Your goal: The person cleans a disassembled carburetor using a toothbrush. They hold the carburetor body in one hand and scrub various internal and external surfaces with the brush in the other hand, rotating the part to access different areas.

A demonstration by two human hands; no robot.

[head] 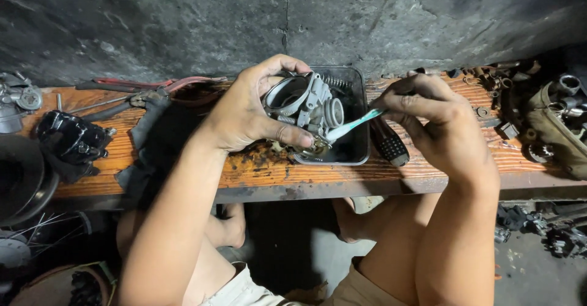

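Left hand: the left hand is clamping round a grey metal carburetor, thumb curling over its top and forefinger running along its underside, so the body is sitting steady with its round throat turned up toward the camera.

Right hand: the right hand is pinching the handle end of a white and teal toothbrush between thumb and fingers; the grip is far back on the handle, which is letting the head reach in at a low angle.

Carburetor: it is being held in the air directly over a dark rectangular metal tray, probably so that whatever falls or drips is landing in the tray rather than on the wood.

Brush contact: the brush head is touching the lower right side of the carburetor, just beside the left forefinger; whether bristles are facing the metal I cannot tell.

Tray: it is resting on the orange wooden table, close to its front edge and within easy reach of both arms.

Nearby tool: a black-handled screwdriver is lying just beside the tray's right wall, under the right hand.

Far left: pliers with red handles are lying near the wall.

Far right: small rusty metal parts are lying scattered well apart from the work.
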